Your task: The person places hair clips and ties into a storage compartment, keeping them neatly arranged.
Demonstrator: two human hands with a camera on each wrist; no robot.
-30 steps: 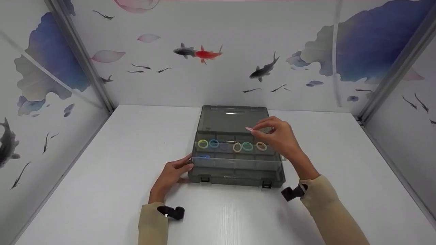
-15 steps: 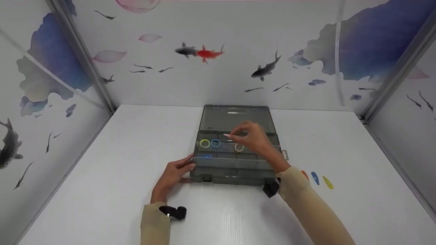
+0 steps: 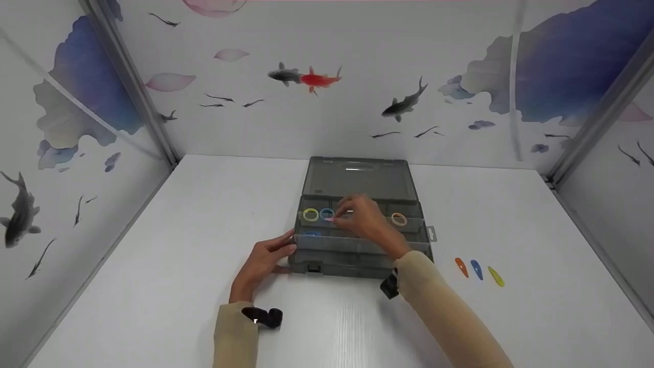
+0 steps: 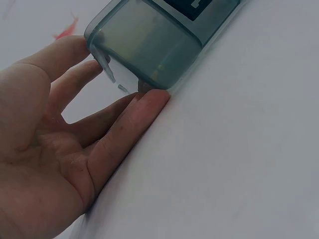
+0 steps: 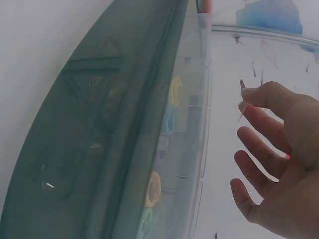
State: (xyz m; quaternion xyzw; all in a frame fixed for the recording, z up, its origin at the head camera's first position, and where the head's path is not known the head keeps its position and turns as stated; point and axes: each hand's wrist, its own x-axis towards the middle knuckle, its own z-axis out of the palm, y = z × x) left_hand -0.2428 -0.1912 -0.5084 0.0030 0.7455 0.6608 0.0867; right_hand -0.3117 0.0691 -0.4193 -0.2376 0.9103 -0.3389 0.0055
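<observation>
A dark translucent compartment box stands open, its lid laid back. My left hand holds its left side. In the left wrist view, the thumb and fingers touch the box's corner at separate spots. My right hand is over the back compartments and pinches a slim pink hair clip between thumb and forefinger; the other fingers spread loosely in the right wrist view. Beside the clip are a blue hair tie and a yellow hair tie. A peach hair tie sits further right.
An orange hair clip, a blue hair clip and a yellow hair clip lie on the white table right of the box. Another blue piece is in a front-left compartment. Printed walls enclose the table.
The right hand has moved left and lower over the box with the pink clip. Its forearm no longer covers the three clips on the table. The left hand keeps its place on the box.
</observation>
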